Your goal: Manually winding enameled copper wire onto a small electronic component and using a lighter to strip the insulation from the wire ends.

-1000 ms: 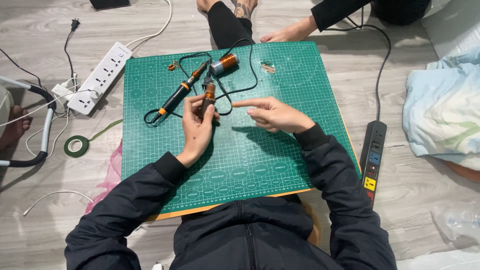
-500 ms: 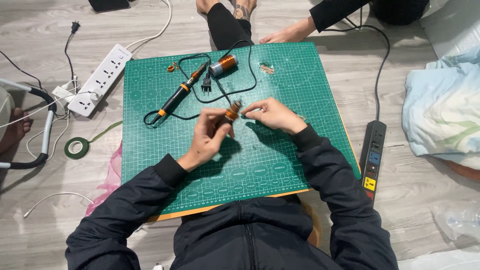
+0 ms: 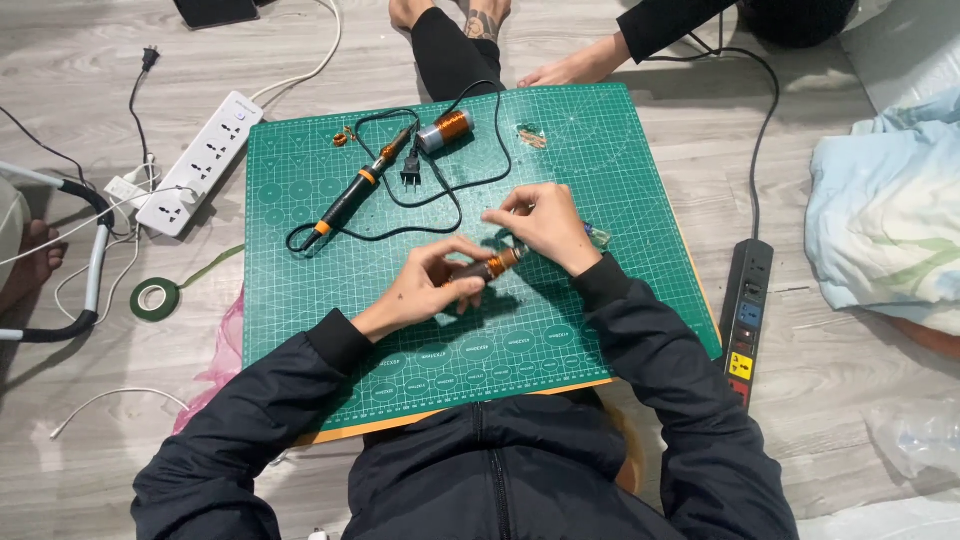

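Coil rod [image 3: 480, 272] lies gripped in your left hand [image 3: 432, 290], long axis running 8 to 2 o'clock. Your right hand [image 3: 545, 225] pinches its 2 o'clock tip, fingers closed.

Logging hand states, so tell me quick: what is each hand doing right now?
Left hand: closed around the dark end of a small copper-wound rod.
Right hand: fingers pinching the rod's other end.
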